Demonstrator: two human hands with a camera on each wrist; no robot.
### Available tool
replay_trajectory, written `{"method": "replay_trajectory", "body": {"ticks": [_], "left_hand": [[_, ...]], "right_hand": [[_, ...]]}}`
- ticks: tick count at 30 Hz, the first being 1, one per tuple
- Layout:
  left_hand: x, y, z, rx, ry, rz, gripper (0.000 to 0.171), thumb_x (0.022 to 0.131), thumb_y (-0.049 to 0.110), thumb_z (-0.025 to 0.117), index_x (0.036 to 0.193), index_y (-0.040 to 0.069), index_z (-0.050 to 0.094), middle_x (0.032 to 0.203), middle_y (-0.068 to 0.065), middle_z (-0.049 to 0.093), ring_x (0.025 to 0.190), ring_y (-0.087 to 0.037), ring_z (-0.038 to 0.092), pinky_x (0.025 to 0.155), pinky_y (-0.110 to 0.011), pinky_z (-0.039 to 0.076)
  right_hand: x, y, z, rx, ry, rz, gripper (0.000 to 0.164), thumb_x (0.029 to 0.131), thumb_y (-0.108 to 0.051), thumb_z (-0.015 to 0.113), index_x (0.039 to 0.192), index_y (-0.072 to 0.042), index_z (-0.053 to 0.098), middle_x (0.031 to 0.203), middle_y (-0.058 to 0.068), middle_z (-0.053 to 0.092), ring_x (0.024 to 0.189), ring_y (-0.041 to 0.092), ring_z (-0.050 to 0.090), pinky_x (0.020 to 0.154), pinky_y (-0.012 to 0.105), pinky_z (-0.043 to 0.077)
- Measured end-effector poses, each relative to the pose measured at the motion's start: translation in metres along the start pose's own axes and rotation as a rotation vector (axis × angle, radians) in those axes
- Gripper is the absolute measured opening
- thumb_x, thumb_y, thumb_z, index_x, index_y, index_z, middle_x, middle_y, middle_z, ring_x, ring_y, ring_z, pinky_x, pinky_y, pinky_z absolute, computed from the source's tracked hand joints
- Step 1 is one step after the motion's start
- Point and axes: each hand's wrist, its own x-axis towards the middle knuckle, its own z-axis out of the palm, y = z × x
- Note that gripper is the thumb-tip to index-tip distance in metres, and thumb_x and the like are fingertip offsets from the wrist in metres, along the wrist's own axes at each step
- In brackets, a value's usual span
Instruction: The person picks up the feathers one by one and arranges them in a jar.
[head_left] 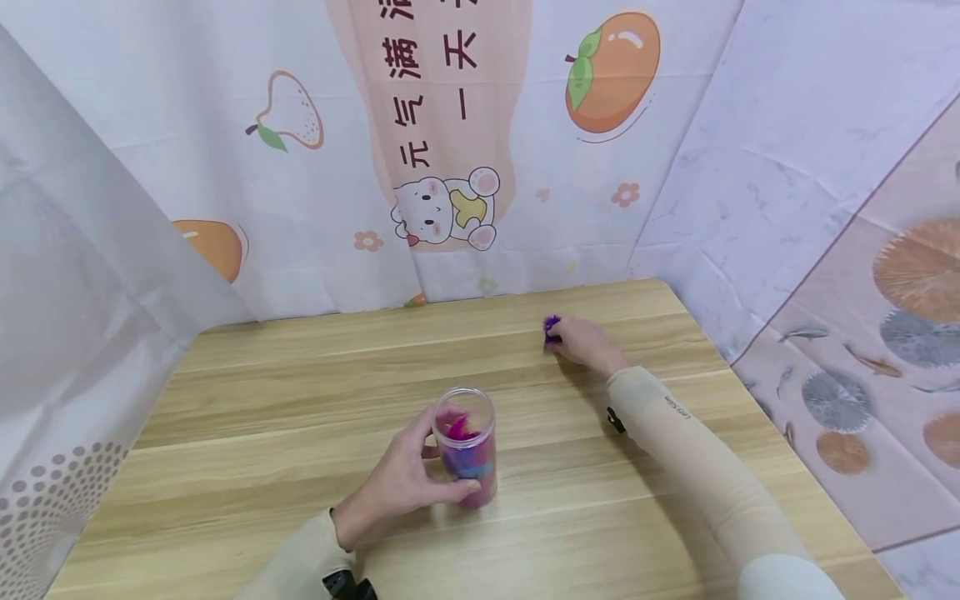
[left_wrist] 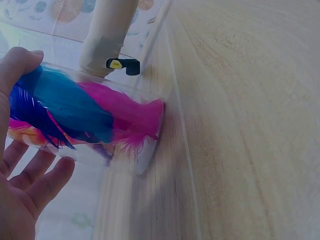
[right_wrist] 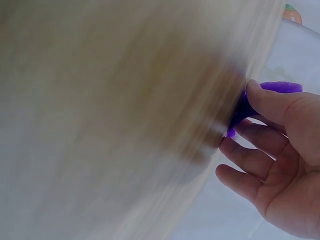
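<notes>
Near the middle of the table, my left hand (head_left: 397, 475) grips a clear plastic jar (head_left: 487, 475) from its left side, thumb in front and fingers behind. Pink, blue, turquoise and orange feathers (left_wrist: 75, 107) fill the jar, as the left wrist view shows. The jar stands upright on the wood. Farther back and to the right, my right hand (head_left: 588, 343) pinches a purple feather (right_wrist: 282, 87) between thumb and fingers, low at the tabletop. Part of that feather is hidden behind the fingers.
The wooden table (head_left: 300, 392) has light striped grain. A printed curtain (head_left: 315, 208) hangs right behind its back edge, with more curtains at the left and right sides.
</notes>
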Motion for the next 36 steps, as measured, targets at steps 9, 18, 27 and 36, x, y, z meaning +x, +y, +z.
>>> {"method": "replay_trajectory", "body": {"ticks": [9,18,27,36], "left_hand": [[-0.0010,-0.0011,-0.0001,0.009,-0.003,-0.006,0.086,0.075,0.032,0.092,0.145,0.025,0.042,0.132,-0.009,0.058,0.117,-0.023,0.058,0.083,-0.040,0.058],[-0.0003,0.0012,0.0002,-0.003,0.002,-0.016,0.087,0.074,0.032,0.093,0.144,0.027,0.043,0.132,-0.010,0.059,0.117,-0.022,0.058,0.084,-0.041,0.058],[0.0003,0.0002,0.0013,-0.005,0.008,-0.015,0.086,0.073,0.032,0.093,0.143,0.030,0.044,0.130,0.000,0.060,0.116,-0.021,0.059,0.083,-0.042,0.058],[-0.0008,0.0005,0.0013,-0.010,0.006,-0.024,0.085,0.074,0.033,0.093,0.143,0.029,0.044,0.131,-0.007,0.060,0.117,-0.022,0.059,0.084,-0.041,0.058]], "right_hand": [[-0.0007,-0.0018,0.0018,-0.016,0.001,0.010,0.011,0.094,-0.017,0.075,0.092,-0.006,0.076,0.089,0.015,0.074,0.085,0.038,0.071,0.074,0.049,0.059],[-0.0008,-0.0032,-0.0022,-0.002,-0.002,0.013,0.008,0.092,-0.014,0.076,0.090,-0.006,0.076,0.088,0.014,0.074,0.084,0.038,0.072,0.075,0.049,0.059],[-0.0007,0.0009,-0.0032,0.021,-0.020,0.006,0.006,0.092,-0.007,0.072,0.095,-0.005,0.077,0.096,0.016,0.075,0.091,0.039,0.071,0.084,0.051,0.058],[-0.0012,0.0009,-0.0021,0.016,-0.010,-0.010,0.008,0.093,-0.007,0.071,0.097,-0.004,0.077,0.096,0.015,0.075,0.091,0.040,0.071,0.083,0.052,0.058]]}}
